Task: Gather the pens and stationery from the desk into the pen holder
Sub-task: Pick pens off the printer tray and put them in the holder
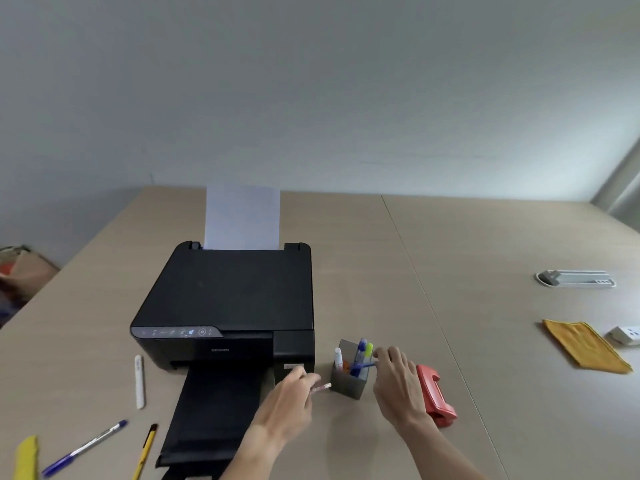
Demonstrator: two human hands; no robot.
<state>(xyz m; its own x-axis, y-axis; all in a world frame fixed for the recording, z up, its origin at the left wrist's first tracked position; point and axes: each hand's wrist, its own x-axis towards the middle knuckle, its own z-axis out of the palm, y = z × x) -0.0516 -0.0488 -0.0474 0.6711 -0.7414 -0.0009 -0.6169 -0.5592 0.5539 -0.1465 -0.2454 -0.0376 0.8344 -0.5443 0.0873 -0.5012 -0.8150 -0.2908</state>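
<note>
A grey square pen holder [348,384] stands on the desk right of the printer, with several pens and markers upright inside. My right hand [398,379] pinches a blue pen [363,366] that lies slanted across the holder's rim. My left hand [294,396] holds a thin pinkish pen [321,388] just left of the holder, its tip pointing at the holder's wall. On the desk at the left lie a white marker [139,381], a blue ballpoint [83,448], a yellow-and-black pen [145,450] and a yellow object [27,459].
A black printer [228,296] with paper in its rear feed and its output tray extended sits left of the holder. A red hole punch [436,394] lies just right of my right hand. A yellow cloth [585,346], a white plug adapter [627,336] and a grey cable port [576,279] are farther right.
</note>
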